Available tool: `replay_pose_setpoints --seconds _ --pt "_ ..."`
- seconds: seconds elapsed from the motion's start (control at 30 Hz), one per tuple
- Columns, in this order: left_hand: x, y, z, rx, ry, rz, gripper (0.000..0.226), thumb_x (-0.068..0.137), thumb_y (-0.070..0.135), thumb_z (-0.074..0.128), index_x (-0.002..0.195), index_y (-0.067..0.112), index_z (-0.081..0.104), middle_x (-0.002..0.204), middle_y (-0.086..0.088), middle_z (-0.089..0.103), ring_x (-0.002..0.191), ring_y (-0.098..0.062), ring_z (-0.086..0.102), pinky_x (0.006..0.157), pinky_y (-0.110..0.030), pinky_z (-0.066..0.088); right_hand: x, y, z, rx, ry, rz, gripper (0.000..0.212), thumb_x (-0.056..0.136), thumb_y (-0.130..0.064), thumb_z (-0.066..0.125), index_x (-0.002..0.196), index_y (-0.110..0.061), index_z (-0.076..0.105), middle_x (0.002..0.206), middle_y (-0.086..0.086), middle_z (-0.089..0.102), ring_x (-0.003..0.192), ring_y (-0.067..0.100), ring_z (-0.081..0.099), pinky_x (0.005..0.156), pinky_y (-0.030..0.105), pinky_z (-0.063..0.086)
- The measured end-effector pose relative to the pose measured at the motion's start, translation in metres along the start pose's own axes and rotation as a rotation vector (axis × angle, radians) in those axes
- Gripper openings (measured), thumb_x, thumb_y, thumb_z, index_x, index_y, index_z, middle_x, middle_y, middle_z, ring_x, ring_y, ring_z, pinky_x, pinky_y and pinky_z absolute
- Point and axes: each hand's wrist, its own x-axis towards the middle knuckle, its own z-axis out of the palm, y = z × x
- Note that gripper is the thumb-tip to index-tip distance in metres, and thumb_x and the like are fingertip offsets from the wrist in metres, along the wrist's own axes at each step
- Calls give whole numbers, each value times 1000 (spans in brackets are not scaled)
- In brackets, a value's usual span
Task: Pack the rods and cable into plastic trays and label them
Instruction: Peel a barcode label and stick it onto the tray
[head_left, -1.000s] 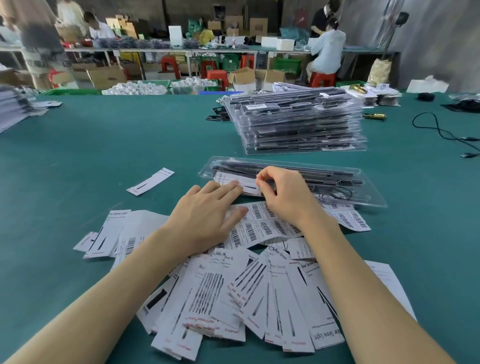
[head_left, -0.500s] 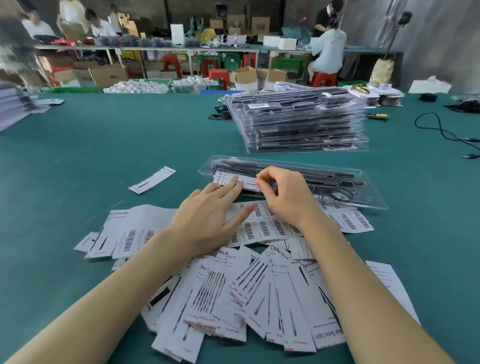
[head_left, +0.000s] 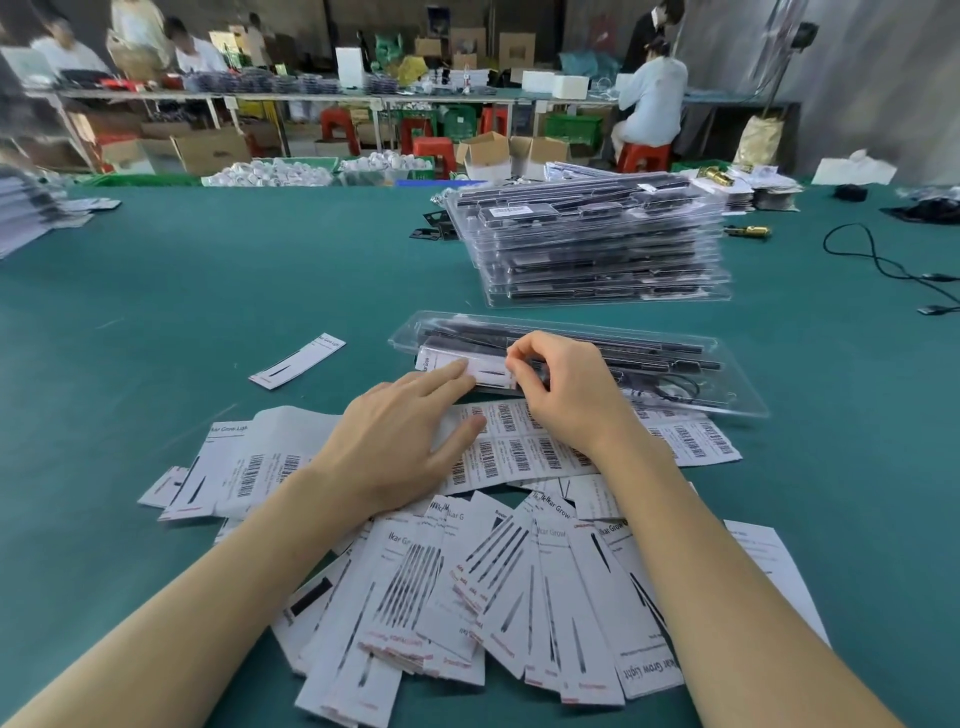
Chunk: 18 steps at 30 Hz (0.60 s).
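Observation:
A clear plastic tray holding black rods and a coiled cable lies on the green table in front of me. A white label sits on the tray's near left part. My right hand has curled fingers and pinches the label's right end against the tray. My left hand lies flat, its straight fingertips touching the label's lower edge and its palm over a barcode sticker sheet.
A tall stack of packed trays stands behind. Loose printed labels fan out near me; one label lies alone at left. A black cord trails at right. People work at benches far back.
Both hands stay on the label at the tray's left end; my left fingertips have slid slightly forward along it. The view has shifted a little.

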Motion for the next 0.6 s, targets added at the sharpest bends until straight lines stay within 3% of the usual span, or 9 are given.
replay_pose_setpoints --seconds 0.2,0.47,0.6 --pt "1 -1 1 127 -42 14 70 98 66 13 152 29 37 152 17 33 131 -10 43 97 -32 42 0 -1 0 -7 15 -12 15 101 -22 58 106 -14 69 93 -2 70 79 10 62 73 26 53" --pt "1 0 -2 219 -83 31 81 96 67 2 158 22 28 163 13 27 143 -13 26 113 -33 25 -2 2 3 -24 -12 -15 13 100 -21 57 103 -16 68 93 -3 68 80 10 58 75 29 51" --pt "0 -2 1 138 -79 41 76 99 66 10 159 22 25 164 10 23 150 -8 22 120 -27 15 -3 2 3 -56 -16 -47 4 97 -23 58 97 -24 63 88 -9 63 82 10 56 74 31 51"
